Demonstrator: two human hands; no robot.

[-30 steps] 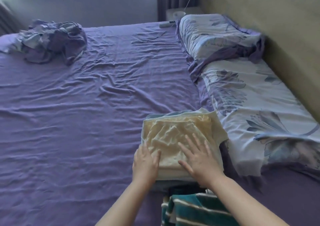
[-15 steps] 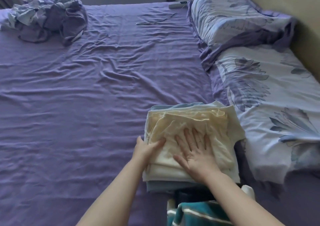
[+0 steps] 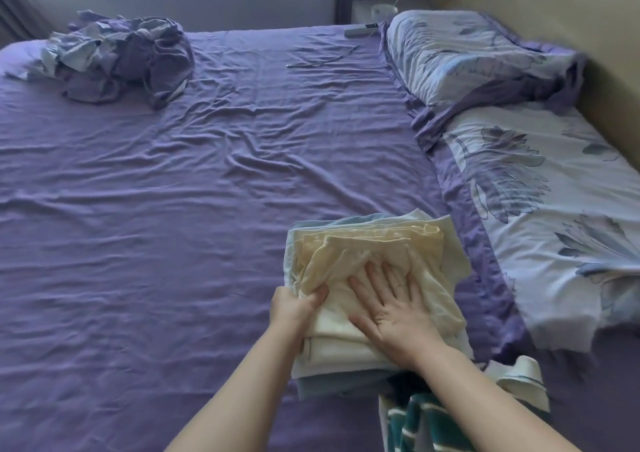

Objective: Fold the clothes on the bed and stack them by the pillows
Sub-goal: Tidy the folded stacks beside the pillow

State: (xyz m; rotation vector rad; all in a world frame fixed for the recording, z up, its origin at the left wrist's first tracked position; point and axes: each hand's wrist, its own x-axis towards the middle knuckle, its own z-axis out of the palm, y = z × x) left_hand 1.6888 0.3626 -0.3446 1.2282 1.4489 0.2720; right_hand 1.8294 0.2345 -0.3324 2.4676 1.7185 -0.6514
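Observation:
A stack of folded clothes (image 3: 426,243) lies on the purple bed sheet (image 3: 207,191), beside the near floral pillow (image 3: 540,216). On top is a cream-yellow garment (image 3: 349,247), with pale blue layers under it. My left hand (image 3: 294,304) grips the left edge of the cream garment, fingers curled under the fold. My right hand (image 3: 391,299) lies flat on top of it, fingers spread. A green-and-white striped garment (image 3: 415,424) lies just in front of the stack.
A crumpled heap of purple and pale fabric (image 3: 117,60) sits at the far left of the bed. A second floral pillow (image 3: 464,53) lies by the headboard (image 3: 609,70). A remote (image 3: 360,30) and a thin cable (image 3: 322,60) rest near the far edge.
My left hand has gone from resting flat on the stack to gripping its left edge. My right hand stays flat on top. The view has tilted up a little.

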